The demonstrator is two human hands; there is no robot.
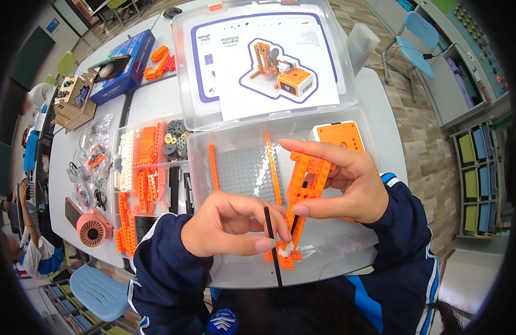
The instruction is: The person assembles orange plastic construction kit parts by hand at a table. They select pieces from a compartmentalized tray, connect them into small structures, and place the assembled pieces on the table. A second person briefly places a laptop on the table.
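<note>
My right hand [347, 184] grips an orange building-brick assembly [309, 173] made of studded beams, its thumb across the front and its fingers behind. The assembly slants down toward me, with small white parts and orange bricks at its lower end. Between the thumb and fingers of my left hand [233, 226] is a thin black axle rod [272, 245], held nearly upright just left of the assembly. Both hands are over a clear plastic box [235, 273]. Behind them in the box lie a grey studded baseplate [241, 173], orange beams [273, 167] and an orange-and-white block [339, 134].
A picture sheet [230, 106] lies in the box's raised lid. To the left, a divided tray [164, 120] holds orange, white and black parts. Farther left are a pink fan [94, 229], bagged parts [96, 142], a blue box [136, 58] and another person [37, 254].
</note>
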